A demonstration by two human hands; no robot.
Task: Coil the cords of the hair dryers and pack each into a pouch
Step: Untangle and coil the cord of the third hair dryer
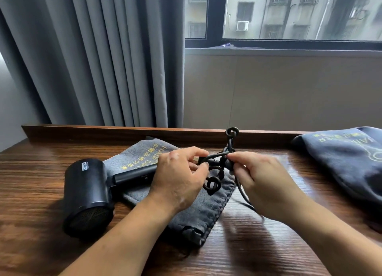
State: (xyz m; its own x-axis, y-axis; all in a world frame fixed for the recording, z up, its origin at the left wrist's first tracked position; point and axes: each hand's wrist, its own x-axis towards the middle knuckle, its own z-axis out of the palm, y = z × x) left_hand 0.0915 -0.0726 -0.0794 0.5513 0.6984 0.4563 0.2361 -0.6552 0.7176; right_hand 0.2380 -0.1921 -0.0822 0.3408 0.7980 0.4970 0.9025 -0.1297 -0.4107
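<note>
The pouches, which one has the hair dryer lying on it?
The flat pouch in the middle, under the handle of the hair dryer; the right-edge pouch has nothing on top.

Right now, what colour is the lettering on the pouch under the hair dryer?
Yellow-gold lettering on the grey pouch; head view.

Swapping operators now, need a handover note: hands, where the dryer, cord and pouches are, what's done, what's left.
Left hand and right hand: both pinch the cord, held in knotted loops above the table.
Hair dryer: on its side on the flat pouch, unpacked.
Second pouch: far right, bulging, contents hidden.
Done: possibly one dryer packed.
Left: finish coiling this cord, then slide the dryer into the flat pouch.
</note>
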